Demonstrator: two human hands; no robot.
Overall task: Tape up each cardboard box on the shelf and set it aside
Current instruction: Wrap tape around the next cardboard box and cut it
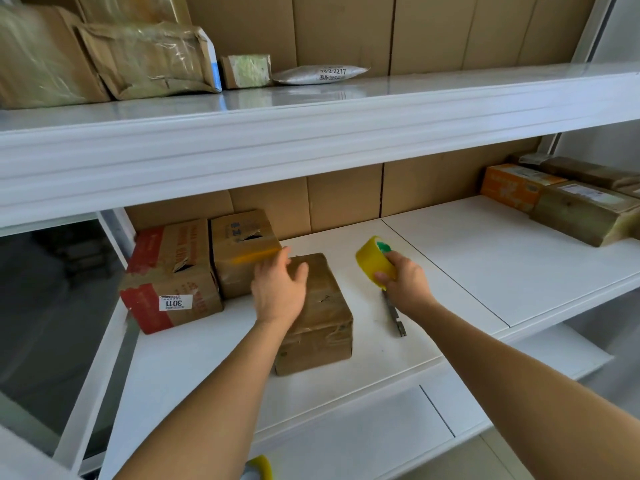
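1. Taping looked to be the step in hand: the small brown box (317,317) sat on the white shelf (467,271), out from the 2 boxes at the left, the red-printed box (169,278) and the plain box (242,251) just beside it.
2. The left hand (278,292) lay over the far left corner of the small brown box with fingers spread and mostly straight, gripping nothing; whether it pressed the top or hovered just above, I could not tell.
3. The right hand (407,282) was curled round a yellow roll of tape (375,261), held clear of the box, to its right.
4. A cutter (394,315) lay on the shelf below that hand, its upper end hidden by the wrist.
5. Next, I judged, the tape's free end would need finding and laying on the lid while the left hand steadied the box.
6. No loose tape end showed. The box already looked glossy in places, so how much was sealed stayed unclear. A second yellow roll (259,467) was cut off by the bottom edge.
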